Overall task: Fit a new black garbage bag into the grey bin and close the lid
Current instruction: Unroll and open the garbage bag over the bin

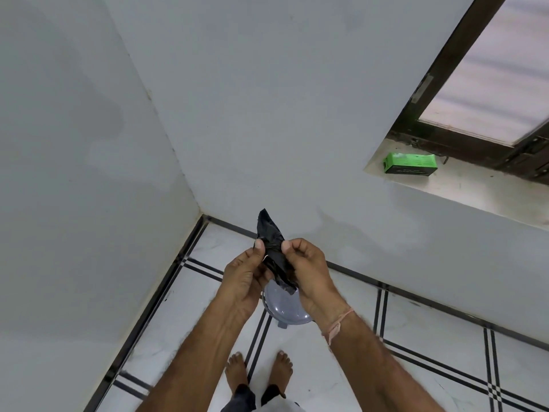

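Observation:
A folded black garbage bag [271, 245] is held up in front of me, pinched between both thumbs and fingers. My left hand [245, 276] grips its left edge and my right hand [309, 272] grips its right edge. One pointed corner of the bag sticks up above the hands. Below the hands, on the floor, stands the grey bin [283, 307], seen from above with its round lid down; my hands and the bag hide its far part.
The bin stands near a room corner of two white walls. The floor [430, 367] is white tile with dark stripes. My bare feet [258, 373] are just in front of the bin. A green box [411, 163] lies on the window sill at upper right.

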Demonstrator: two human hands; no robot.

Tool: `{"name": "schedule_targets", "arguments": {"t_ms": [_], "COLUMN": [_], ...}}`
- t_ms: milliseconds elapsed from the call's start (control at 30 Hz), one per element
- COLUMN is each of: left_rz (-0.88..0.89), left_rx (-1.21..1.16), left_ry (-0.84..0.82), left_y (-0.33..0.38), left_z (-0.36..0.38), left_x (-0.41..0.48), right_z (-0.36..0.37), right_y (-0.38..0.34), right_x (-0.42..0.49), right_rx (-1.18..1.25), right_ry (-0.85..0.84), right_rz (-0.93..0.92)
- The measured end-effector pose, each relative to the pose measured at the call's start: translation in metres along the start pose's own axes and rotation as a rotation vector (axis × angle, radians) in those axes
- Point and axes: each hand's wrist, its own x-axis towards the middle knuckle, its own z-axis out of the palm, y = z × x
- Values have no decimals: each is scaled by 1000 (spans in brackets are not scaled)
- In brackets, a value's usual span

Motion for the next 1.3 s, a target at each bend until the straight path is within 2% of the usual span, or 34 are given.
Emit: {"name": "schedule_targets", "arguments": {"t_ms": [133, 233, 400, 533, 667, 733, 900, 967, 1067, 1133, 1167, 1233, 1300], "left_rz": [0, -34, -53, -115, -184, -202, -168, -149, -190, -235, -230, -198, -135], "left_rx": [31, 64, -4, -190, -306, -293, -185, -6, 446, 525, 471, 174, -67], "left_ry": [-30, -52, -30, 95, 177, 181, 62, -31, -161, -215, -203, -102, -70], "left_y": [0, 3, 12, 18, 22, 24, 34, 34, 30, 30, 31, 30, 28], "left_z": [0, 2, -8, -22, -29, -33, -63, -73, -84, -85, -83, -80, -76], "left_x": [5, 5, 8, 21, 28, 31, 38, 37, 35, 30, 28, 28, 33], "right_z": [4, 7, -10, -26, -39, -43, -59, -64, -69, -74, -76, -77, -77], "right_y": [-8, -11, -18, -28, -29, -30, -28, -25, -22, -20, -20, -19, -16], "right_x": [-7, -6, 9, 21, 35, 37, 45, 49, 56, 59, 60, 61, 62], "right_rx": [-34, -107, 134, 464, 548, 510, 427, 437, 454, 444, 436, 410, 379], "right_ry": [-125, -84, 59, 87, 147, 111, 27, 45, 81, 85, 77, 49, 40], "right_rz": [-19, -24, 197, 433, 509, 482, 336, 305, 258, 206, 179, 160, 182]}}
